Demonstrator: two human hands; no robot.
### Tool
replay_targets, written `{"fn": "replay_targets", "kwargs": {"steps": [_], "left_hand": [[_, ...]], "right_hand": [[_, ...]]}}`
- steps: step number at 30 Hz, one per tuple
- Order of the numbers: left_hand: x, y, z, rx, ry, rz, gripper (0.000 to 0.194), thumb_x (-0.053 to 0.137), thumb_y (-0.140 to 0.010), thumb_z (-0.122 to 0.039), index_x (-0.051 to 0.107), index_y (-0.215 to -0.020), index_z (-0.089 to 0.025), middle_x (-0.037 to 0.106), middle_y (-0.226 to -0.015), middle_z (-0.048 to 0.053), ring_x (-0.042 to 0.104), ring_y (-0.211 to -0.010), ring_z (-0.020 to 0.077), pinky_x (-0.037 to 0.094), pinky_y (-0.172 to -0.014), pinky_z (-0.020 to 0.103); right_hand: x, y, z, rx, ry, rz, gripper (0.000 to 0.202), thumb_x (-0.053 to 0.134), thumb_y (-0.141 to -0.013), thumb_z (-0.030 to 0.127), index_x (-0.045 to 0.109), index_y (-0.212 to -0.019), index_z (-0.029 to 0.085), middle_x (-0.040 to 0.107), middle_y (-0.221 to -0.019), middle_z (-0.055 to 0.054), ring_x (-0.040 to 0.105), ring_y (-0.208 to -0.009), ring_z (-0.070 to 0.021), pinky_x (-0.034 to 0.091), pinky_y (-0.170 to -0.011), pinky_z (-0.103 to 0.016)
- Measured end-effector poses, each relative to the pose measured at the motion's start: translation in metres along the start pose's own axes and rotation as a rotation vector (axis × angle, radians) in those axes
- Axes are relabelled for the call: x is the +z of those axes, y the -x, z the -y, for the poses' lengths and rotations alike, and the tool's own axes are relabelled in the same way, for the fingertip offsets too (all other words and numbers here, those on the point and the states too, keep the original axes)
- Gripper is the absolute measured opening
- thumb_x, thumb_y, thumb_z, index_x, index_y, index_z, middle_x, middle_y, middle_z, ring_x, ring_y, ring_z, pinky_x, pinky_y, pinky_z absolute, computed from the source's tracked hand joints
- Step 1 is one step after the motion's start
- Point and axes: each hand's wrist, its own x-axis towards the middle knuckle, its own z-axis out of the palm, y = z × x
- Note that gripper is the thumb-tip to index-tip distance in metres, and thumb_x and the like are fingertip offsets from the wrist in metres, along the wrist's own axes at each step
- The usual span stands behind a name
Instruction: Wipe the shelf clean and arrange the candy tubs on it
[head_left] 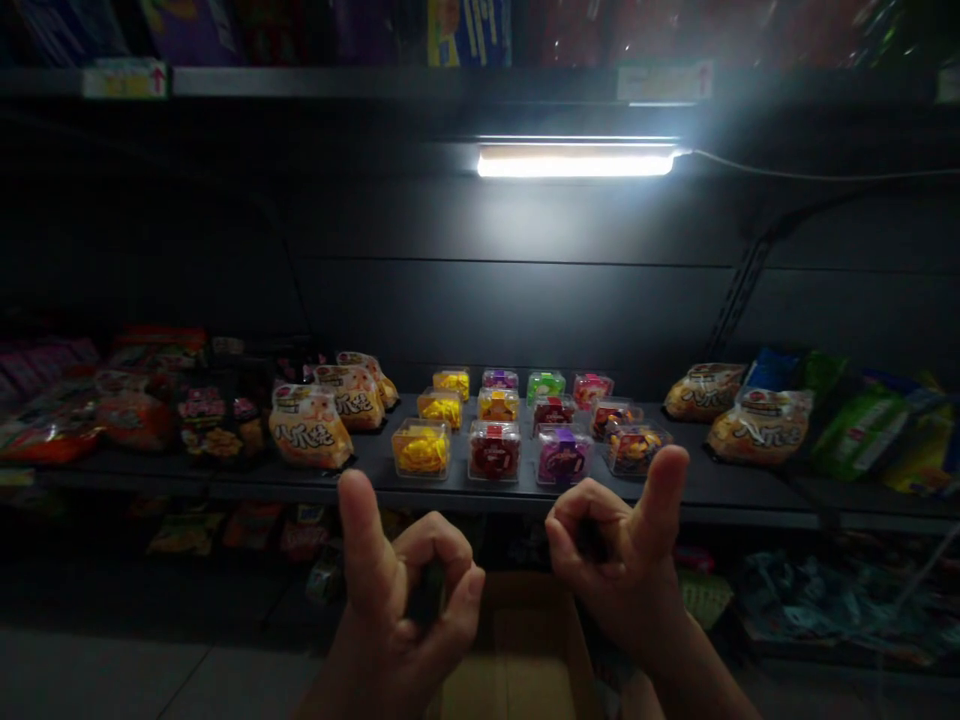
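Note:
My left hand [409,585] is raised in front of the shelf, one digit pointing up and the others curled into a loose ring. My right hand [622,560] makes a similar shape to the right. Nothing shows in either hand, and neither touches the goods. Just beyond them, clear plastic boxes stand in rows on the dark shelf [375,480]. The front row has a yellow box [421,450], a dark red box [494,452], a purple box [563,456] and a mixed-colour box [634,447]. Below, between my wrists, is a cardboard box [517,650].
Snack bags [311,425] flank the boxes on the left, and similar bags [759,425] on the right. A lit tube lamp [576,160] hangs under the upper shelf [375,84], its cable [787,176] running right. A lower shelf holds more packets [184,532].

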Motion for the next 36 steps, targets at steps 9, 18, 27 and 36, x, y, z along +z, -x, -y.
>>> {"fn": "replay_targets", "kwargs": {"steps": [9, 18, 27, 36], "left_hand": [[-0.009, 0.0, 0.044, -0.164, -0.082, 0.086, 0.093, 0.052, -0.092, -0.017, -0.02, -0.149, -0.035, 0.056, -0.075, -0.007, 0.056, -0.067, 0.0094, 0.052, -0.073, 0.027], [-0.062, -0.016, 0.191, -0.372, -0.589, -0.111, 0.097, 0.064, -0.084, -0.034, -0.003, -0.154, -0.026, 0.017, -0.161, 0.014, 0.019, -0.148, 0.0306, 0.025, -0.118, 0.051], [-0.085, -0.07, 0.287, -0.422, -0.644, -0.133, 0.107, 0.069, -0.076, -0.033, -0.003, -0.154, -0.016, 0.019, -0.158, 0.022, 0.02, -0.147, 0.0329, 0.024, -0.118, 0.05], [-0.072, -0.139, 0.341, -0.46, -0.464, -0.093, 0.104, 0.073, -0.073, -0.032, 0.009, -0.154, -0.02, 0.02, -0.16, 0.019, 0.019, -0.148, 0.0318, 0.024, -0.117, 0.048]], "right_hand": [[0.021, 0.005, -0.03, 0.062, 0.02, 0.029, 0.095, 0.053, -0.09, 0.01, -0.015, -0.152, 0.034, 0.055, -0.073, 0.006, 0.054, -0.06, -0.0129, 0.053, -0.063, -0.03], [0.074, 0.044, -0.161, 0.498, 0.13, 0.103, 0.097, 0.066, -0.081, 0.028, 0.003, -0.155, 0.029, 0.017, -0.16, -0.011, 0.022, -0.146, -0.0285, 0.029, -0.115, -0.051], [0.121, 0.022, -0.251, 0.639, 0.14, -0.058, 0.114, 0.073, -0.07, 0.035, -0.001, -0.155, 0.018, 0.022, -0.158, -0.016, 0.023, -0.146, -0.0287, 0.022, -0.118, -0.048], [0.142, -0.025, -0.314, 0.753, 0.116, -0.145, 0.118, 0.074, -0.065, 0.046, 0.005, -0.155, 0.014, 0.022, -0.158, -0.017, 0.022, -0.146, -0.0303, 0.021, -0.118, -0.046]]}}
